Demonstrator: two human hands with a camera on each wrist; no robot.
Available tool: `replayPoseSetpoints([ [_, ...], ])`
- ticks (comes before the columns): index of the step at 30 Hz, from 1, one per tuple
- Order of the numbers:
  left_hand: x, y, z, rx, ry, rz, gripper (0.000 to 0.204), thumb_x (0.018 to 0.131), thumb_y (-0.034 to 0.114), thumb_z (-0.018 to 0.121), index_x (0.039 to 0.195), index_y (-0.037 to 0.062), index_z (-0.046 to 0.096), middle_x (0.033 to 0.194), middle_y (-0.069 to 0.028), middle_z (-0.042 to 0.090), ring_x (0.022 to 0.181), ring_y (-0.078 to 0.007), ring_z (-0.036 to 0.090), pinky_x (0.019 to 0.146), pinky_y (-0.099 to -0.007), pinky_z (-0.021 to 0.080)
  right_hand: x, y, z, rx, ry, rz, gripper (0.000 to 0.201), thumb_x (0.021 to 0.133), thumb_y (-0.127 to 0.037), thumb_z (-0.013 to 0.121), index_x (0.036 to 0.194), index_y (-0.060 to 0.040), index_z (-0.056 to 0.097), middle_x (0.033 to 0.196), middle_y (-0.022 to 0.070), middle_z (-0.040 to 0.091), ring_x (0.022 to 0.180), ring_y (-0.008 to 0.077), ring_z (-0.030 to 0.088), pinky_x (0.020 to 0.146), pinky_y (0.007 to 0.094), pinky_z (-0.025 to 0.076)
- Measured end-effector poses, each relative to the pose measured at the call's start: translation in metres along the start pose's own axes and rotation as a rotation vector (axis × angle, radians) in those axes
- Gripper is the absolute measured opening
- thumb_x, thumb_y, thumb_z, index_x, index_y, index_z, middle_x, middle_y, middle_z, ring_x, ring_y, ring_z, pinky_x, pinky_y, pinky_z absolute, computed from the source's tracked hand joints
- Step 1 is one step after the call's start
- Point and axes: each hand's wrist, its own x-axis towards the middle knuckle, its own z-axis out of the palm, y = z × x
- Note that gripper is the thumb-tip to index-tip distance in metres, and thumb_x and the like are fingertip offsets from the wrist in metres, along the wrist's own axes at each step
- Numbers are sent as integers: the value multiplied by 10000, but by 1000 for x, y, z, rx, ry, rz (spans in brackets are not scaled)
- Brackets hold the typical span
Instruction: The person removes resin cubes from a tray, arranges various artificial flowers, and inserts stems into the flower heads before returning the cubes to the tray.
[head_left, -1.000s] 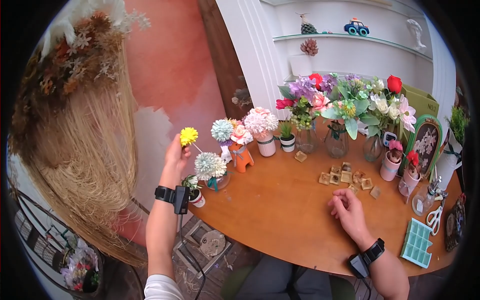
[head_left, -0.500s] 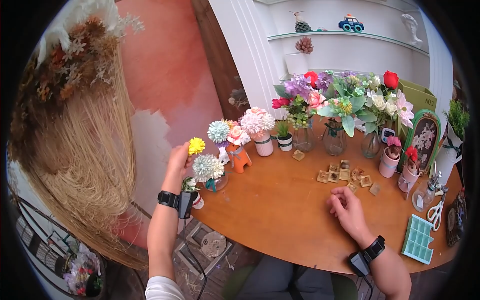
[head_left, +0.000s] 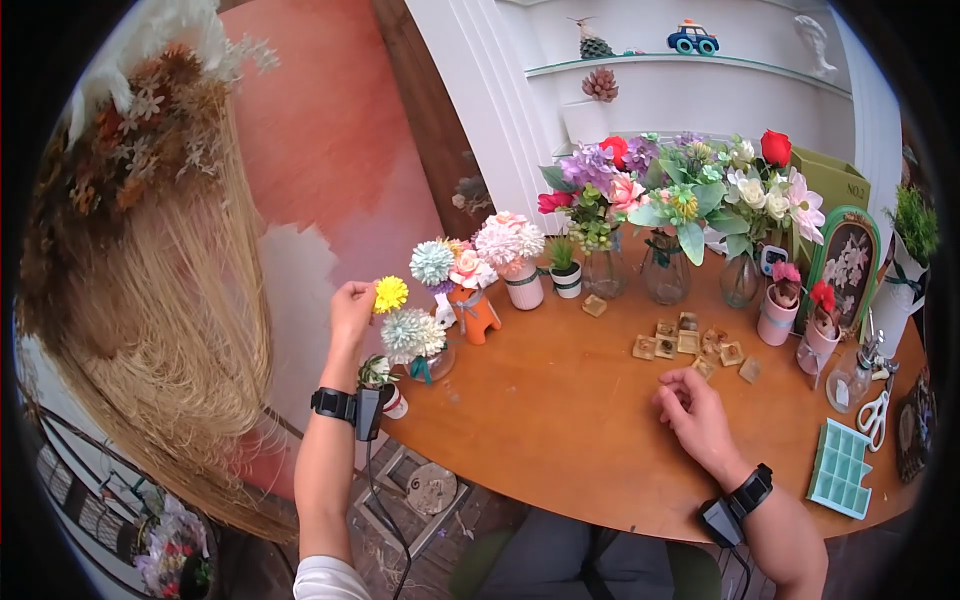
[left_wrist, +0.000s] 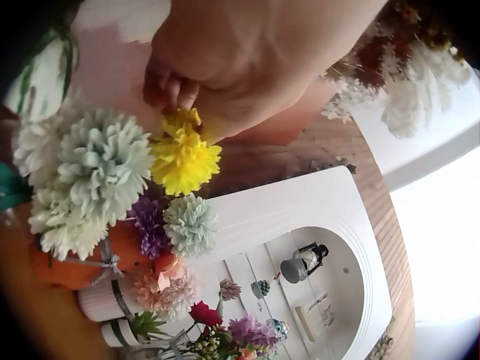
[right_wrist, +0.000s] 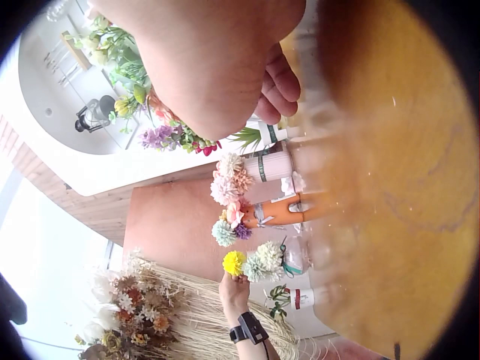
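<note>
A person sits at a round wooden table (head_left: 560, 440), both forearms in view, a black band on each wrist. Nearest, the right hand (head_left: 695, 415) rests on the tabletop with its fingers loosely curled, holding nothing. Just beyond it lies a scatter of small wooden blocks (head_left: 690, 345). At the table's right edge are a pale green tray (head_left: 838, 468) and scissors (head_left: 876, 418).

At the left edge, the left hand (head_left: 350, 310) is raised, its fingertips pinching a yellow flower (head_left: 390, 294) just beneath the bloom. The flower is held in the air, close against a cluster of pale green blooms (head_left: 415, 335) in a small vase. Behind these stand an orange vase (head_left: 476, 312) and a pink ribbed pot (head_left: 524, 288). Farthest back, glass vases of mixed flowers (head_left: 680, 200) line the table before a white shelf holding a toy car (head_left: 692, 38).
</note>
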Motion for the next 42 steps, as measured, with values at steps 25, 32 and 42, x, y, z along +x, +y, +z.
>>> replayPoseSetpoints([
  [25, -113, 84, 50, -198, -137, 451, 144, 935, 91, 632, 1041, -1, 604, 891, -31, 615, 783, -100, 571, 757, -261, 476, 7, -6, -28, -677, 105, -315, 185, 835, -68, 664, 1002, -8, 611, 927, 163, 626, 942, 359, 589, 834, 432, 501],
  [32, -164, 71, 130, 351, -1264, 664, 780, 882, 439, 704, 1456, 9, 396, 1489, -253, 338, 1400, -399, 334, 1138, -428, 319, 17, 24, -59, -1158, 315, -111, 737, 832, -520, 693, 1402, -91, 509, 1428, 268, 449, 1401, 480, 291, 1144, 586, 216],
  [42, -124, 32, 248, 291, -754, 486, 951, 830, 599, 692, 1499, 21, 340, 1563, -286, 187, 1466, -446, 162, 1174, -490, 234, 27, 32, -58, -1063, 78, 7, 824, 883, -676, 532, 1498, -145, 398, 1536, 261, 310, 1441, 472, 222, 1168, 601, 146],
])
